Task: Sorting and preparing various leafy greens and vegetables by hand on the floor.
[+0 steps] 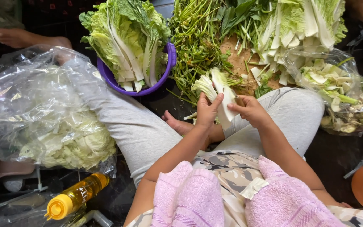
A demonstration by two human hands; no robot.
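Sitting cross-legged on the floor, my left hand and right hand are both clamped on one cabbage leaf above my knees. Ahead there's one purple bowl of leaves and loose green stems. Two plastic bags: cabbage left, scraps right. One yellow bottle.

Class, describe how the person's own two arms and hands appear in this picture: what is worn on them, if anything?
Both forearms are bare, with no sleeves showing. The left hand and right hand wear no gloves; no rings, watch or bracelets are visible. A fluffy pink towel drapes over the shoulders, above a patterned beige garment.
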